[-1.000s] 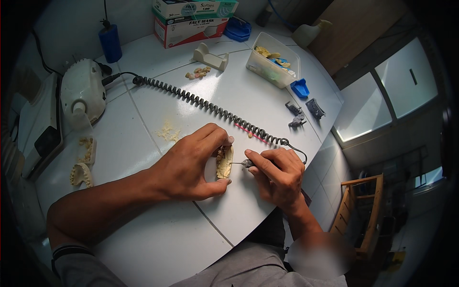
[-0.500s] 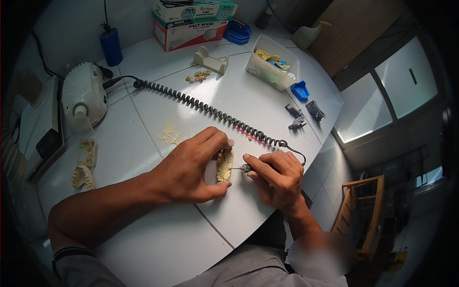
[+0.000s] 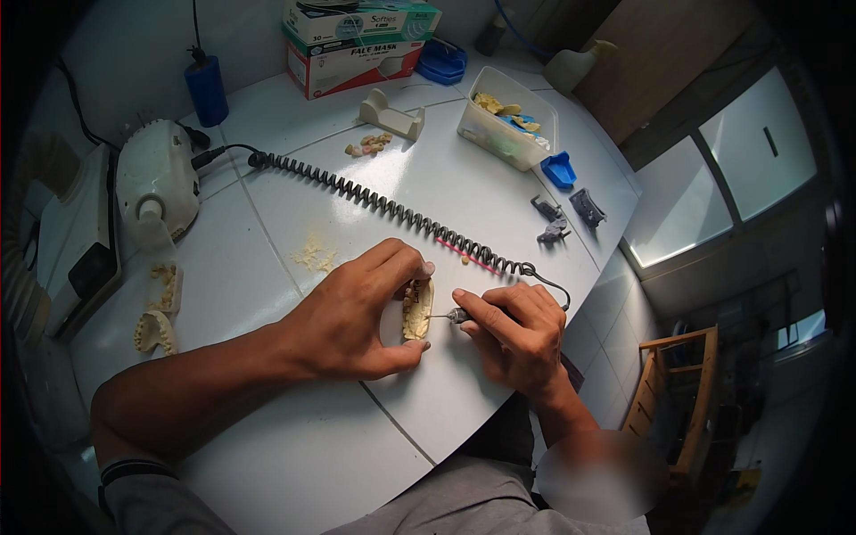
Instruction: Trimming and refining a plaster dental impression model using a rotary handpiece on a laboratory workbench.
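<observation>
My left hand (image 3: pixel 357 312) grips a cream plaster dental model (image 3: pixel 417 312) between the thumb at its near end and the fingers at its far end. In my right hand (image 3: pixel 517 334) is a rotary handpiece (image 3: pixel 458 316), held like a pen. Its thin metal bur points left and meets the model's right side, or comes very close to it; I cannot tell which. A black coiled cord (image 3: pixel 383 206) runs from behind my right hand to a white control unit (image 3: pixel 159 178) at the left. My right palm hides most of the handpiece.
Cream shavings (image 3: pixel 315 255) lie beyond my left wrist. A second dental model (image 3: pixel 156 333) stands at the left, with a small tray of teeth (image 3: pixel 163 287) behind it. Farther back are a white stand (image 3: pixel 392 114), mask boxes (image 3: pixel 357 67) and a plastic tub (image 3: pixel 504 147). Grey parts (image 3: pixel 587 207) lie near the right edge.
Almost nothing differs. The model has tilted very slightly in my left hand, and the bur stays at its right side.
</observation>
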The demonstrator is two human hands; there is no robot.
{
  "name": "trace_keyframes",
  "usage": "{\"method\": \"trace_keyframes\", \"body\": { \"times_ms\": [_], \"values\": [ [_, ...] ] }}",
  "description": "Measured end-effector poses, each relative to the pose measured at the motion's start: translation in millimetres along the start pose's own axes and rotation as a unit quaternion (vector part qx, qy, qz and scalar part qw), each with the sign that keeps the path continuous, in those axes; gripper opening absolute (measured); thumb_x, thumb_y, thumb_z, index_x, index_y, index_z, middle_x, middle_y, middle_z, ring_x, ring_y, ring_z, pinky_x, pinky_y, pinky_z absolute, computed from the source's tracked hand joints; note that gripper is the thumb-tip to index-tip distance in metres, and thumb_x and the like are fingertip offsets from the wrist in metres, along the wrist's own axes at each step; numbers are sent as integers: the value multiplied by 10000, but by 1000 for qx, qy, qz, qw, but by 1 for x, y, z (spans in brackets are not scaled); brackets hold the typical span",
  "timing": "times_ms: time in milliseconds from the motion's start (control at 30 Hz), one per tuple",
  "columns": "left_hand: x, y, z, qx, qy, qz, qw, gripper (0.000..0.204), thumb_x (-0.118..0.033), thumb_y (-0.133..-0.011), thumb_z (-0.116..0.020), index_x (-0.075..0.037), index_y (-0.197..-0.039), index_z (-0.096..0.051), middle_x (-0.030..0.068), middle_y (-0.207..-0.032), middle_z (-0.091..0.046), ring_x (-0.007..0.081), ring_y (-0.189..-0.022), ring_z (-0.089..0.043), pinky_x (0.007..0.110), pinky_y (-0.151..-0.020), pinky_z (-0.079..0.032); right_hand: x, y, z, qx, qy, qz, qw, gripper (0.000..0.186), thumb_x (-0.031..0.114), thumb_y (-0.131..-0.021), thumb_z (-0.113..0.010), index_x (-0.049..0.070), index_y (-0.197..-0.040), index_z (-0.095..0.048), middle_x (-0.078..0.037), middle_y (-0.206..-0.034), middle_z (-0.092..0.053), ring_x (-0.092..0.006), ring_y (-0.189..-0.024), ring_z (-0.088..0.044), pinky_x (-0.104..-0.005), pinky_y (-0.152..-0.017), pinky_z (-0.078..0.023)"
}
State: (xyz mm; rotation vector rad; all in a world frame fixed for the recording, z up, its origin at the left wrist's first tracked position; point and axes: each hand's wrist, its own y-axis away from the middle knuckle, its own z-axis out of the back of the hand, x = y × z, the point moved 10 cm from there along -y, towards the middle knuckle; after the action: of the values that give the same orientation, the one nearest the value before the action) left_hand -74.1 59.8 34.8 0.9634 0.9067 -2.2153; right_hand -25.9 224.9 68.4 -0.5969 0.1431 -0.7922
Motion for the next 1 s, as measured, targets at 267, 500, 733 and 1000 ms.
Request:
{"method": "trace_keyframes", "body": {
  "times_ms": [267, 500, 733, 1000],
  "values": [
    [-3, -2, 0, 6, -2, 2, 1000, 685, -173, -790, -897, 77, -1358, -606, 235, -1291, -640, 379, -1171, -752, 450, -1093, -655, 1, -1, 3, -6, 2, 5, 1000, 359, 287, -926, -906, 160, -1260, -882, 6, -871, -723, -153, -712, -640, -336, -668, -457],
    [-1, 0, -1, 1, -1, -3, 1000, 680, -168, -793, -894, 78, -1357, -608, 232, -1291, -639, 375, -1183, -751, 448, -1105, -656, 1, 0, 1, -1, -4, 4, 1000, 351, 290, -938, -899, 162, -1264, -881, 7, -870, -718, -160, -705, -634, -340, -666, -455],
    [-2, -1, 1, 1, -2, 1, 1000, 669, -168, -790, -891, 81, -1345, -612, 232, -1286, -638, 372, -1171, -754, 447, -1101, -661, 1, 0, 1, -2, -5, 5, 1000, 350, 285, -931, -900, 164, -1259, -882, 7, -875, -721, -159, -710, -637, -338, -666, -456],
    [-2, -1, 0, -2, 1, -7, 1000, 670, -166, -788, -887, 80, -1345, -607, 231, -1280, -637, 376, -1157, -758, 445, -1083, -668, 1, -1, 2, -5, -7, 12, 1000, 351, 291, -932, -899, 168, -1261, -885, 8, -873, -719, -155, -709, -636, -336, -657, -449]
  ]
}}
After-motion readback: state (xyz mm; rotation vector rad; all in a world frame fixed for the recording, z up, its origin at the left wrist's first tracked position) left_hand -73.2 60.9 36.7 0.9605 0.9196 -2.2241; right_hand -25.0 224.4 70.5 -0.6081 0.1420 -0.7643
